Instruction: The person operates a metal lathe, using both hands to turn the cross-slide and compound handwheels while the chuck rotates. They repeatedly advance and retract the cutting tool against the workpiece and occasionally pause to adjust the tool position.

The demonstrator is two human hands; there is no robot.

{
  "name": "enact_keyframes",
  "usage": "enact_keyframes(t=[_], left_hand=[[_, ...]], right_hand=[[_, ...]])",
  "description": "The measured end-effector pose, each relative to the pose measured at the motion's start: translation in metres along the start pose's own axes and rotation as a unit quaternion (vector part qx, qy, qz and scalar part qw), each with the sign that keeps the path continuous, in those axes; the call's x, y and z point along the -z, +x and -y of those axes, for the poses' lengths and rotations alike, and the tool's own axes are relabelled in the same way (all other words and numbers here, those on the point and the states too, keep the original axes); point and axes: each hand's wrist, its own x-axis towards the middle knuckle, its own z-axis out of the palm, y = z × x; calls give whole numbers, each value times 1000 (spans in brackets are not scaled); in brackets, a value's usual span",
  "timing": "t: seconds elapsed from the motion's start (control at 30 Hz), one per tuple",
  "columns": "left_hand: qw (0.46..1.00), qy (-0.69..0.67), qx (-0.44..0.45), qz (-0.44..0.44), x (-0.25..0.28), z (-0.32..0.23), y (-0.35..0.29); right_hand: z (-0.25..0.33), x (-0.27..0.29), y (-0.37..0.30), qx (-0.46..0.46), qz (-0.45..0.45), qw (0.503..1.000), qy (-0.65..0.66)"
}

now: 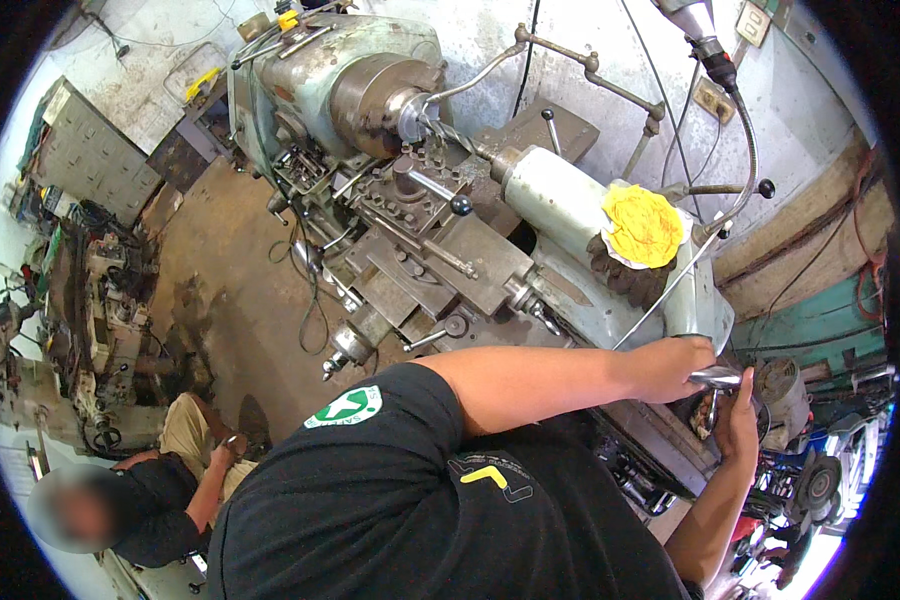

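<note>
Both hands meet at the tailstock end of the lathe (530, 260), toward four o'clock in the view. The left hand (670, 368) has its fingers curled down over a shiny metal handwheel handle (715, 378), while the right hand (738, 420) comes up from below with its fingers wrapped around the same handle. Above them, a yellow cloth (642, 226) lies on the pale tailstock (560, 205), and another person (160, 500) sits at eight o'clock.
</note>
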Motion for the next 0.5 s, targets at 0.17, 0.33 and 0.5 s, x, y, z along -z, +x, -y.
enact_keyframes(t=[0.17,0.33,0.5], left_hand=[[1000,-7,8,14,0,1,0],[1000,-16,11,16,-2,7,-3],[999,-31,-15,-10,-7,15,-8]], right_hand=[[2,0,-2,-14,-7,1000,6],[3,-4,-3,2,-6,1000,10],[6,-5,-5,3,-22,999,-27]])
